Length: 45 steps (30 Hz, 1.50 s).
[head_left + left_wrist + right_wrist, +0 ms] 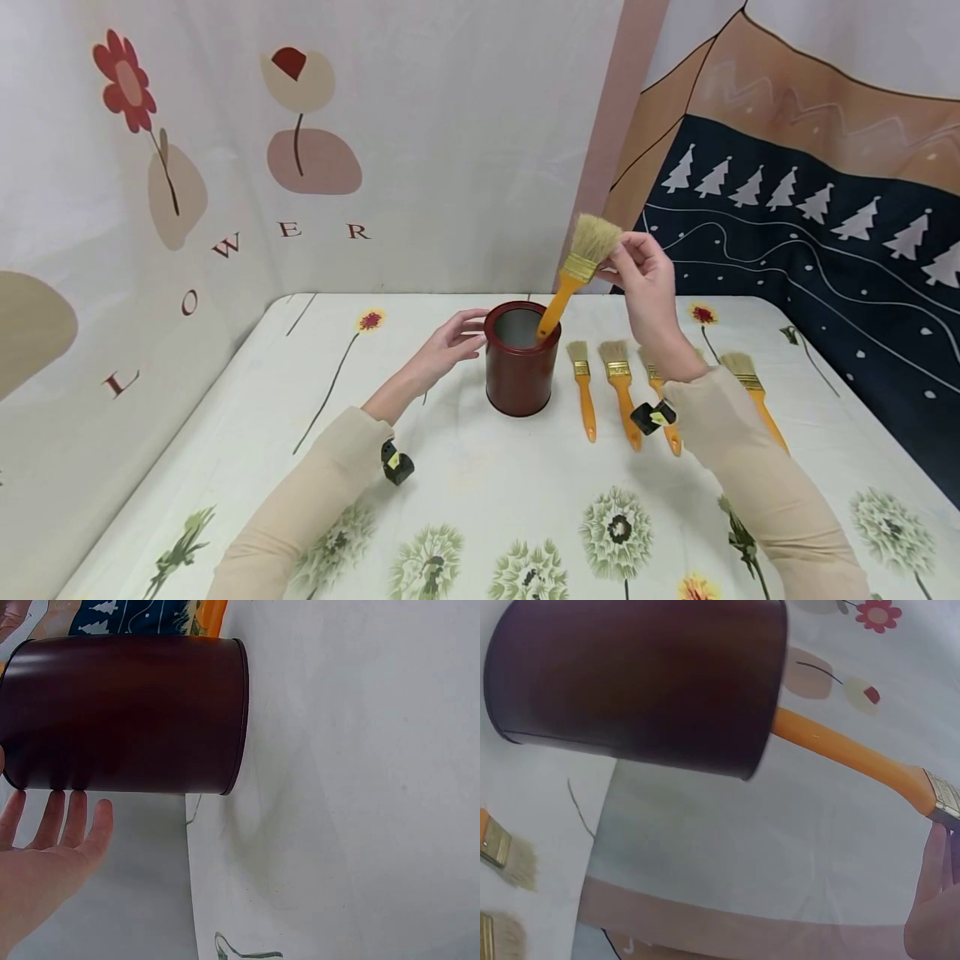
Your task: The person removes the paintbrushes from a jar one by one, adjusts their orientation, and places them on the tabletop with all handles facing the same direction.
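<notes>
A dark red round can [521, 379] stands upright on the table, its top uncovered. My left hand [452, 340] touches the can's left side with extended fingers; the left wrist view shows several fingertips [77, 796] against its wall. Up at the right, my right hand [647, 279] pinches a paintbrush [570, 279] near its metal band, bristles up. The orange handle [840, 746] slants down into the can's mouth, and its tip shows just inside the rim in the head view.
Several more paintbrushes lie in a row right of the can, among them a narrow brush [582, 387], a wider brush [619, 387] and a far-right brush [752, 392] partly behind my right sleeve. A flower-printed cloth [480, 500] covers the table. Printed curtains [450, 150] hang behind.
</notes>
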Tool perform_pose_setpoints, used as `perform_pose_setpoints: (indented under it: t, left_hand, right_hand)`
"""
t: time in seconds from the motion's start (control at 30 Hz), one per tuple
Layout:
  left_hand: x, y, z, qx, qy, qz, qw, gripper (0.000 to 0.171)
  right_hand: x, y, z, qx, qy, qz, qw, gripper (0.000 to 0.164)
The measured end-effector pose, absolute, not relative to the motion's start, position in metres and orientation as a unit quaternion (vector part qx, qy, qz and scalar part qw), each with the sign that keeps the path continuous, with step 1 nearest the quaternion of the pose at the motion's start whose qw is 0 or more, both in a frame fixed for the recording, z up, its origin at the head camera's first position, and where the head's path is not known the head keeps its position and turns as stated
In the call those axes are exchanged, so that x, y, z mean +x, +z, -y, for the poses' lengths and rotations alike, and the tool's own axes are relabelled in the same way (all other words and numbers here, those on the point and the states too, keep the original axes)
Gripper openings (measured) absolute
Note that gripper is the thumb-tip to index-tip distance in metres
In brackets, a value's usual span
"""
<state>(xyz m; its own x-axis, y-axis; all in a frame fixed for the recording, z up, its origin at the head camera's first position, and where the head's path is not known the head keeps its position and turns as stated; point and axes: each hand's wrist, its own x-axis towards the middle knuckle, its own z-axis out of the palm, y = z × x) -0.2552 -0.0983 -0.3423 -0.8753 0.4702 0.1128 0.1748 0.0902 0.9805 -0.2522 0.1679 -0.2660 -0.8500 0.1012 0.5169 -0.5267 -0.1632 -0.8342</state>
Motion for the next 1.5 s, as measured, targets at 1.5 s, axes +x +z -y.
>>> perform_pose_setpoints:
  t: [1.5]
  left_hand:
    - [-0.257, -0.343, 0.098, 0.229, 0.646, -0.718, 0.118, 0.045]
  right_hand:
    - [-0.328, -0.366, -0.358, -0.006, 0.662, 0.732, 0.162, 0.027]
